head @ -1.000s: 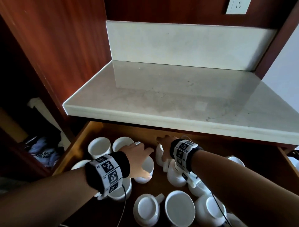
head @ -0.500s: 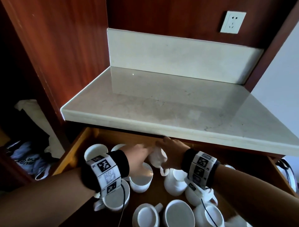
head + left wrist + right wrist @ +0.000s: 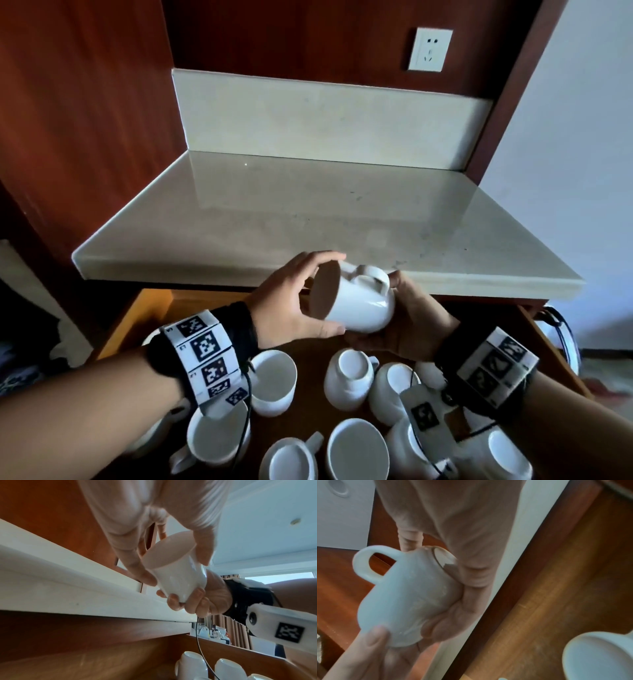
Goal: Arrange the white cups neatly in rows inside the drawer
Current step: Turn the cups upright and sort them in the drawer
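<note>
Both hands held one white cup (image 3: 359,305) on its side above the drawer (image 3: 150,308)'s back edge, left hand (image 3: 291,305) curled at its mouth, right hand (image 3: 404,318) cupping its base; left wrist view showed fingertips (image 3: 145,580) pinching only the rim; right wrist view showed glossy glaze, so it might slip onto the cups below (image 3: 349,377) and chip.

a home or hotel-room drinks nook, by the look of it: a pale stone worktop (image 3: 308,219) set in dark red wood panelling (image 3: 85,120), a wall socket (image 3: 430,50) above, an open drawer (image 3: 144,318) of white cups (image 3: 274,380) below (curtains and a window show in the left wrist view).
</note>
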{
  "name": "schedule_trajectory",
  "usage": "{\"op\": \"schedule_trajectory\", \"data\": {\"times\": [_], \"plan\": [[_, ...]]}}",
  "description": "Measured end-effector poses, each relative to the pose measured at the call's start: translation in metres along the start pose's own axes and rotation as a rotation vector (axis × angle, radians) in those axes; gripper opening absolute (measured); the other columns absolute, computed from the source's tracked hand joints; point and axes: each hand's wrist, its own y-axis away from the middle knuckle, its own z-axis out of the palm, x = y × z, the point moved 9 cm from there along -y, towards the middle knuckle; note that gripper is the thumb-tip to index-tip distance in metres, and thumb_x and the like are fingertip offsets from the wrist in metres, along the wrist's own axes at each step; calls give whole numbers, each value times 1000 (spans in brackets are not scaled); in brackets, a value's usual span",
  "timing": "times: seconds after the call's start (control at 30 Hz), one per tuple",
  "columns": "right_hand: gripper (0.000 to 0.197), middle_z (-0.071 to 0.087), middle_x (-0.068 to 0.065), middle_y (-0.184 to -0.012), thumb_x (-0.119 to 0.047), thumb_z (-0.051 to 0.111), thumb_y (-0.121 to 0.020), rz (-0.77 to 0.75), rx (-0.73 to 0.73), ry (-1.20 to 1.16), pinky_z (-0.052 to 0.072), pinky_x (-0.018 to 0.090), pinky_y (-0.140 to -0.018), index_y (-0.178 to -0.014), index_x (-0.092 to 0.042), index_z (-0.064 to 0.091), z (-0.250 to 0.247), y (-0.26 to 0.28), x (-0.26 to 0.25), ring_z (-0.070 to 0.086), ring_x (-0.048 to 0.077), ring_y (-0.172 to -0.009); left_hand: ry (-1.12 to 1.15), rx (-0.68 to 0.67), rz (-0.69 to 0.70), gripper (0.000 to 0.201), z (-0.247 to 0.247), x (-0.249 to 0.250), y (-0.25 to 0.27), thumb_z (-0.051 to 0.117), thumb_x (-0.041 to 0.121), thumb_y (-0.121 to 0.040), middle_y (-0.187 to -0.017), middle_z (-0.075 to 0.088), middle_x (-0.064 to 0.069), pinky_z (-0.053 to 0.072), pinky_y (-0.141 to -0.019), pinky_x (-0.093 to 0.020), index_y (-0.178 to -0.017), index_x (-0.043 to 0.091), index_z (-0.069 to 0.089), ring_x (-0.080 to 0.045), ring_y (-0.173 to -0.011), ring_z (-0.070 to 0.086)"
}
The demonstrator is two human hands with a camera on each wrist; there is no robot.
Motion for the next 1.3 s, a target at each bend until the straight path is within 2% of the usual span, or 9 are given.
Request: {"op": "schedule_trajectory", "data": {"times": [0.1, 0.27, 0.33, 0.57, 0.7, 0.9, 1.03, 1.17, 1.3], "plan": [[34, 60, 22, -96, -31, 41, -96, -56, 196, 217, 50, 39, -66, -109, -8, 61, -25, 3, -10, 61, 35, -73, -130, -73, -40, 88, 7, -6, -4, 87, 48, -54, -122, 50, 7, 37, -88, -9, -131, 39, 44, -5, -106, 51], [12, 59, 14, -101, -26, 57, -94, -257, 466, 470, 53, 37, -65, -97, -16, 57, -57, 30, -39, 63, 30, -65, -471, -315, -212, 91, 33, -32, -4, 83, 51, -61, -121, 44, 3, 41, -86, -17, -139, 33, 40, -15, -107, 54], [15, 61, 10, -98, -22, 61, -91, -251, 462, 546, 54, 38, -67, -103, -14, 57, -60, 38, -34, 65, 29, -68, -531, -371, -312, 90, 40, -46, -4, 79, 53, -61, -121, 43, 3, 47, -81, -26, -138, 36, 36, -17, -105, 54], [21, 63, 3, -101, -18, 65, -88, -275, 449, 765, 56, 35, -67, -107, -15, 56, -61, 58, -15, 68, 23, -78, -704, -496, -469, 74, 78, -72, -10, 74, 47, -66, -119, 43, -9, 49, -73, -32, -127, 23, 39, -29, -96, 60], [24, 67, -5, -99, -29, 69, -81, -286, 468, 908, 60, 45, -73, -103, -24, 59, -63, 67, -9, 73, 19, -74, -784, -529, -557, 65, 98, -87, -10, 70, 40, -71, -116, 46, -17, 46, -74, -32, -121, 13, 39, -34, -97, 59], [25, 66, 0, -102, -22, 68, -85, -290, 460, 933, 58, 36, -68, -107, -15, 60, -66, 68, 2, 66, 12, -66, -807, -516, -664, 81, 108, -119, -15, 70, 36, -76, -130, 49, -14, 46, -90, -33, -140, 7, 29, -29, -116, 54], [20, 67, -2, -97, -24, 70, -82, -293, 455, 940, 59, 45, -70, -100, -18, 62, -67, 64, 5, 70, 23, -76, -812, -610, -754, 108, 117, -134, -12, 67, 54, -69, -134, 47, -17, 47, -93, -36, -151, 12, 10, -31, -122, 50], [21, 68, -5, -99, -31, 70, -81, -290, 443, 1109, 56, 32, -81, -99, -24, 61, -55, 48, 2, 67, 13, -87, -827, -630, -754, 111, 119, -135, -15, 67, 55, -70, -137, 47, -14, 46, -93, -37, -153, 13, 6, -31, -124, 48], [45, 61, -1, -116, -35, 71, -79, -258, 385, 1396, 48, 25, -82, -118, -20, 55, -35, 21, 2, 59, 14, -94, -892, -653, -739, 102, 118, -128, -13, 65, 54, -77, -136, 49, -13, 46, -91, -38, -152, 13, 9, -31, -122, 50]]}}
